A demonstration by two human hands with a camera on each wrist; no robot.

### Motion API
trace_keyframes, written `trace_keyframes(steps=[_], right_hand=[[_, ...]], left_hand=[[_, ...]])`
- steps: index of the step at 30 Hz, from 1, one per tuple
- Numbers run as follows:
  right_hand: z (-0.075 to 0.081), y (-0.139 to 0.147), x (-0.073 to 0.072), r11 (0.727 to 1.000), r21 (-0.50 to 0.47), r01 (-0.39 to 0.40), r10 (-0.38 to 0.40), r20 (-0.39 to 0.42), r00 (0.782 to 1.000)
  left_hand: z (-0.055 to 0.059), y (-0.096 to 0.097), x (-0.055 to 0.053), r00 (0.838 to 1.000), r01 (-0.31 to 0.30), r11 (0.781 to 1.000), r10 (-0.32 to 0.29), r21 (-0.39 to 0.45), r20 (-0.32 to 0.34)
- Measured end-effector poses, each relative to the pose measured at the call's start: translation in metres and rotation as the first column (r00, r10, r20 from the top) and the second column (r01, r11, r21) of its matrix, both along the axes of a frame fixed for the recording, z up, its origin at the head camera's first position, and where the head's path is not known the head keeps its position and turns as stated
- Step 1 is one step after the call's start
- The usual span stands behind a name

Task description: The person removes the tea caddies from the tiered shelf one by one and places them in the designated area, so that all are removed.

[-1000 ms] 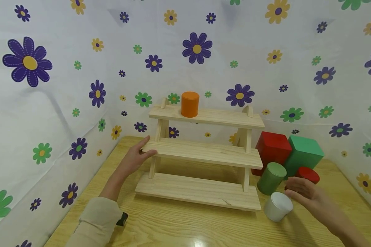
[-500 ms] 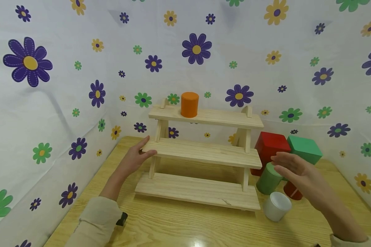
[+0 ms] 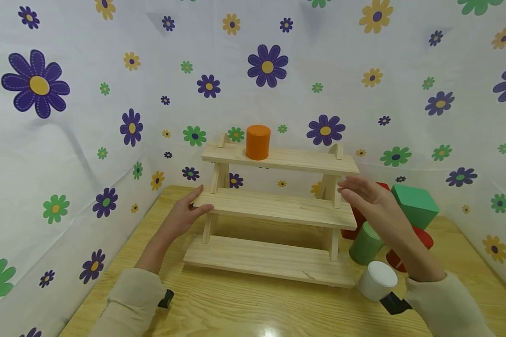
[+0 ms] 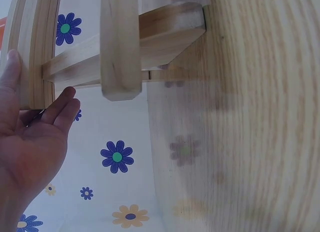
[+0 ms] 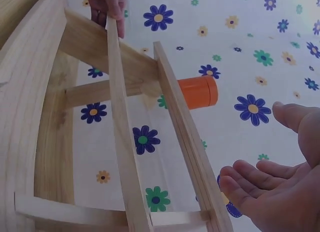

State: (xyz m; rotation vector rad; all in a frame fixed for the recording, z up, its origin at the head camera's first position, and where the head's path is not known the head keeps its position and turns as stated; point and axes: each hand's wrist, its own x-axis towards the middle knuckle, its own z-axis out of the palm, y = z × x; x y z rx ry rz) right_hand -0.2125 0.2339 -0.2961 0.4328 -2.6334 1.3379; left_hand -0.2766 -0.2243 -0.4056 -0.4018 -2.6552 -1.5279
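A three-tier wooden display stand (image 3: 274,208) stands on the table. My left hand (image 3: 181,217) grips the left end of its middle shelf, thumb on one face and fingers on the other, as the left wrist view shows. On the top shelf, left of centre, an orange cylinder (image 3: 258,142) stands upright. Raised beside the stand's right end is my right hand (image 3: 368,199), fingers loosely bent and nothing held. In the right wrist view its palm and fingers (image 5: 250,179) are near the top shelf's edge, apart from the orange cylinder.
Right of the stand are a white cylinder (image 3: 378,281), a green cylinder (image 3: 364,243) and a red cylinder (image 3: 423,238), partly behind my right forearm. Behind them stand a green block (image 3: 417,206) and a mostly hidden red block (image 3: 351,227). Flower-printed cloth (image 3: 152,28) encloses the table.
My right hand has moved up and left, from beside the white and red cylinders to the stand's right end. The left hand keeps its grip on the middle shelf.
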Motion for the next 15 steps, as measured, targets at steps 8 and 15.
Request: trace_keyframes(steps=[8,15], right_hand=[[0.007,-0.023,-0.022,0.994,-0.108,0.021,-0.022,-0.008,1.000],[0.011,-0.044,-0.044,0.983,-0.181,-0.020,0.014,-0.034,0.999]], left_hand=[[0.001,0.000,0.001,1.000,-0.001,1.000,0.001,0.003,0.000],[-0.002,-0.001,-0.001,1.000,-0.004,1.000,0.004,-0.002,0.003]])
